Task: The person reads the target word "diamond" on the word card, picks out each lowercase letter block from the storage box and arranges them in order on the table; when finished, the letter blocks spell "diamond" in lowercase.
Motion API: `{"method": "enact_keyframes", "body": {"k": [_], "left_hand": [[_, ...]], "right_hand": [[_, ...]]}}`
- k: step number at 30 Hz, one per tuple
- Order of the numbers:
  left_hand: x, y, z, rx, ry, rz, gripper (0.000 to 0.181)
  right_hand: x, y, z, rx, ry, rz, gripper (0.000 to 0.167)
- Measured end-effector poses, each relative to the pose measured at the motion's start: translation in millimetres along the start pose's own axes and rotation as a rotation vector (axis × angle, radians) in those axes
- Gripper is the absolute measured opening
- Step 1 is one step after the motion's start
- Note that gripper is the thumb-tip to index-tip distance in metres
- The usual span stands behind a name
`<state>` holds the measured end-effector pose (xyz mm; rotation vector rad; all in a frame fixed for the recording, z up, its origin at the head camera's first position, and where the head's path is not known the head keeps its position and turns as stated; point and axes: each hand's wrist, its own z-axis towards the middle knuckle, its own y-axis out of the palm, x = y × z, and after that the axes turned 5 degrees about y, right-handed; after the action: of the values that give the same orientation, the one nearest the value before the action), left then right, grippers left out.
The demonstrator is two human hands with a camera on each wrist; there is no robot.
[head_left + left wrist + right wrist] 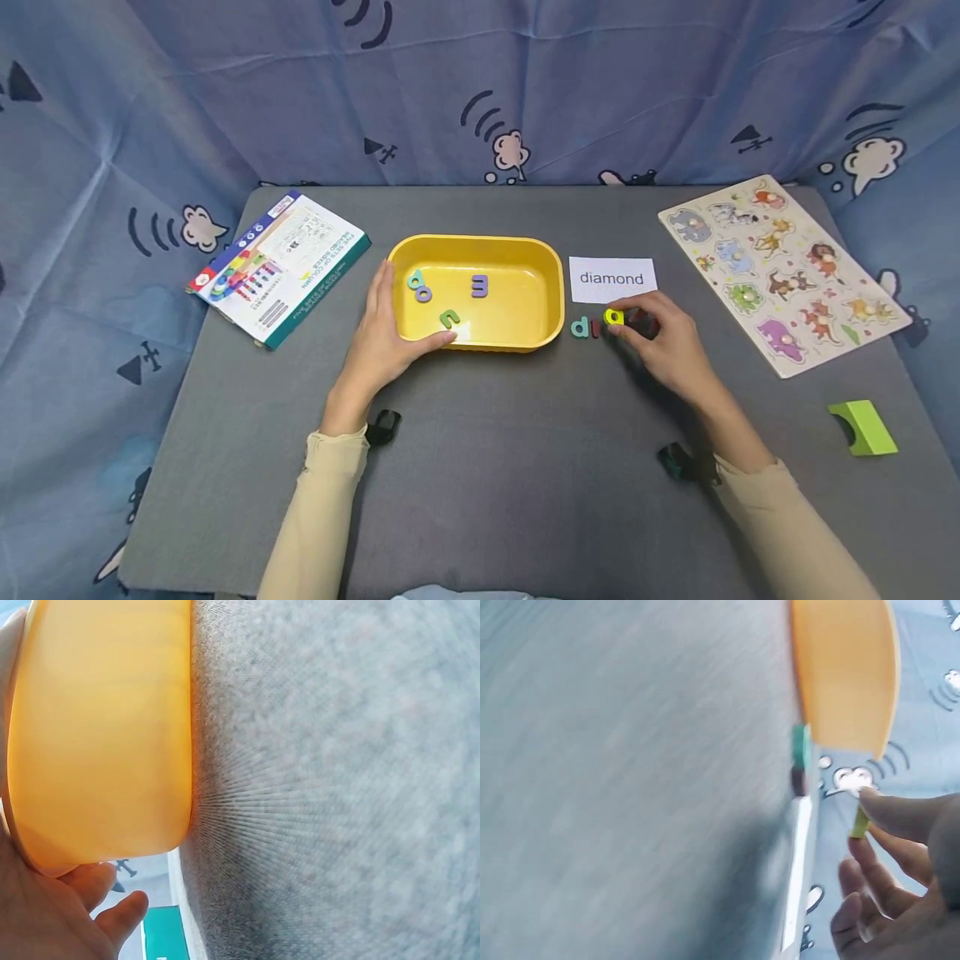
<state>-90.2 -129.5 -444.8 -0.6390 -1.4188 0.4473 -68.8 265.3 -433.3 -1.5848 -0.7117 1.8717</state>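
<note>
My left hand (378, 337) grips the near left corner of a yellow plastic tray (517, 343), thumb over the near rim and fingers along the left side. Inside the tray lie a purple m (479, 286), a green n (449, 318), a purple o (423, 294) and a teal letter (415, 280). My right hand (667, 346) pinches a yellow letter (613, 317), apparently an a, between thumb and fingertips; the right wrist view shows the yellow letter (860, 823) edge-on, held off the table. Just left of it on the table are a teal d (580, 327) and a dark red i (596, 328).
A white card (612, 279) printed "diamond" lies right of the tray, above the letters. At the back right is an animal puzzle board (783, 271), with a green arch block (864, 427) nearer. A box (281, 267) lies at the left on the grey table (510, 467).
</note>
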Motion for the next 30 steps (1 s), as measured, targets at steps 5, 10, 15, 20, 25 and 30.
{"method": "enact_keyframes", "body": {"k": [5, 10, 15, 20, 25, 30], "left_hand": [[0.1, -0.5, -0.7, -0.005, -0.023, 0.0, 0.141], [1.0, -0.7, -1.0, -0.01, -0.031, 0.001, 0.141], [1.0, -0.7, -1.2, -0.013, -0.037, 0.004, 0.141], [0.9, -0.7, -1.1, -0.017, -0.039, 0.004, 0.142], [1.1, -1.3, -1.2, -0.017, -0.045, -0.001, 0.142], [1.9, -1.5, -0.5, -0.024, -0.046, -0.001, 0.143]], "right_hand": [[10, 1, 0.0, -0.044, 0.01, -0.055, 0.026], [12, 2, 2.3, -0.065, 0.015, -0.076, 0.026], [12, 3, 5.2, -0.1, 0.018, -0.091, 0.027], [13, 3, 4.8, -0.11, 0.02, -0.085, 0.028], [14, 4, 5.1, -0.11, 0.015, -0.078, 0.028], [15, 5, 7.0, -0.109, 0.015, -0.091, 0.028]]}}
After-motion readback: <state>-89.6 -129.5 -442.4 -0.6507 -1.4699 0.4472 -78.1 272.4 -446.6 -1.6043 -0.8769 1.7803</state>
